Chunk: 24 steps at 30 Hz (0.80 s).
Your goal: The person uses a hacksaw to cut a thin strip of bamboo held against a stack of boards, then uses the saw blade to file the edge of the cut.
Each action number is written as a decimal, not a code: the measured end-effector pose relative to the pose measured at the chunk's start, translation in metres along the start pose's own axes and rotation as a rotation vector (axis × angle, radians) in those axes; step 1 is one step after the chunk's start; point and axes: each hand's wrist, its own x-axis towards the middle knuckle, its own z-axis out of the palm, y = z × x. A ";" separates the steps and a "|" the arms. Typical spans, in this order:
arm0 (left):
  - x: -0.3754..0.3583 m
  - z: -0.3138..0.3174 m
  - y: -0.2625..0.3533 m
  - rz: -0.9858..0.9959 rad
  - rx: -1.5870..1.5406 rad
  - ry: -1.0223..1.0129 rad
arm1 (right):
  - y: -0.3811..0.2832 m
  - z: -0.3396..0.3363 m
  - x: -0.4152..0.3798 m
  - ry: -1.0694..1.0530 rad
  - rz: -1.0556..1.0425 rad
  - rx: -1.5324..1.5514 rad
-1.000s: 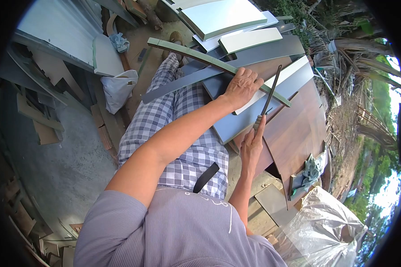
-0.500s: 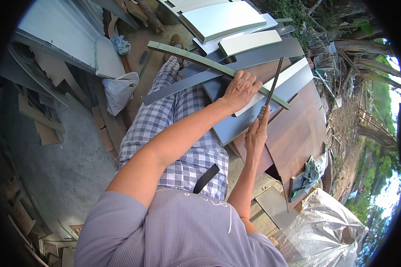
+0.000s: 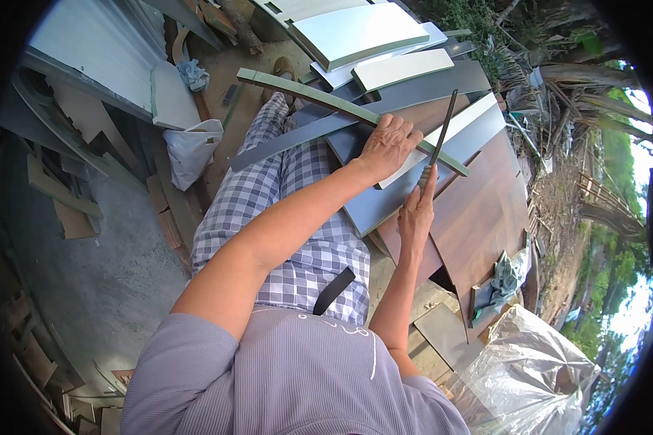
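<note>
My left hand (image 3: 389,148) is closed over a long narrow strip (image 3: 308,93) with a greenish edge, which lies slantwise across the boards. In my right hand (image 3: 417,215) is the handle of a long thin dark tool (image 3: 445,127), a file or blade. Its dark shaft points up and away and crosses the strip near the strip's right end. Beneath the strip are a grey-blue board (image 3: 363,196) and a white strip (image 3: 479,119). A long grey strip (image 3: 268,148) passes under the held one and over my checked trousers.
White curved panels (image 3: 359,32) are stacked at the top. Brown wood-look boards (image 3: 486,203) spread to the right, with a crumpled cloth (image 3: 506,279) on them. Clear plastic sheeting (image 3: 530,362) is at lower right. A white bag (image 3: 192,156) and offcuts stand at left.
The tool has shifted slightly up and left along with my right hand. My left hand keeps its grip on the strip, and the whole view has moved slightly.
</note>
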 end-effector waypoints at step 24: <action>0.004 0.000 0.000 -0.035 0.004 -0.039 | 0.061 0.002 -0.011 0.125 -0.290 -0.072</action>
